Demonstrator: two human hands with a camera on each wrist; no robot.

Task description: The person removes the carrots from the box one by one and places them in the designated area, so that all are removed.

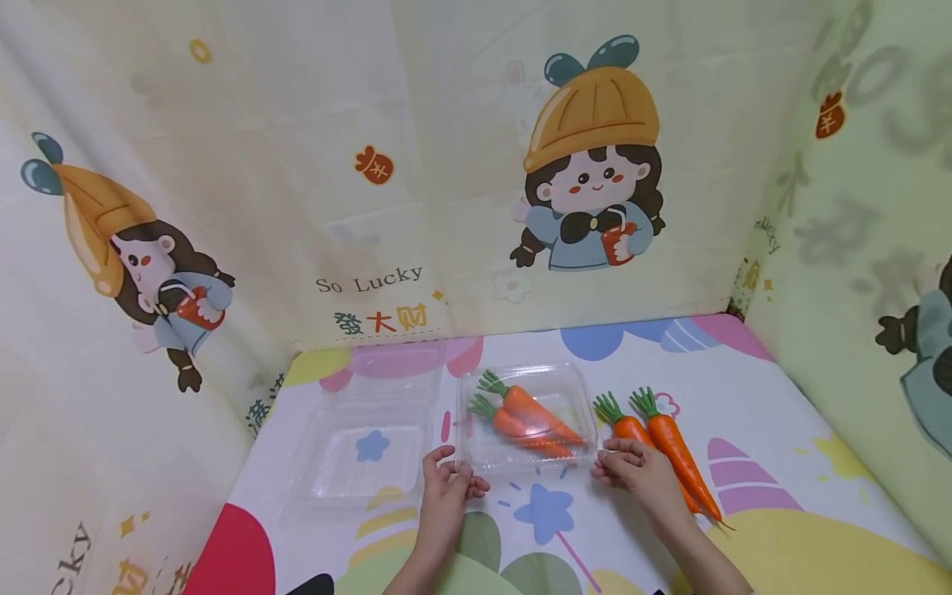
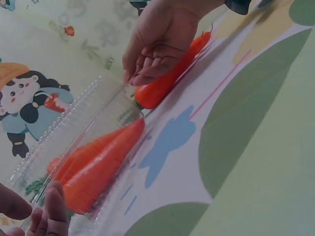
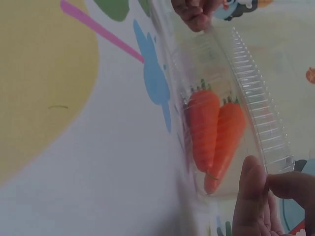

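Note:
A clear plastic clamshell container (image 1: 583, 388) sits mid-table with its lid down over two orange carrots (image 1: 531, 409) with green tops. My left hand (image 1: 445, 500) pinches the rim at its near left corner. At the near right corner, my right hand (image 1: 645, 479) pinches the rim between thumb and fingers; the right wrist view shows this grip on the ridged clear edge (image 3: 261, 113). In the left wrist view the carrots (image 2: 101, 167) lie side by side under the plastic. Two more carrots (image 1: 678, 450) lie on the table beside my right hand, partly hidden behind it.
A second clear container (image 1: 327, 446) stands with its lid laid back at the left. The table wears a patterned cloth (image 1: 744, 380). Printed curtains (image 1: 461, 207) rise behind the table and at both sides.

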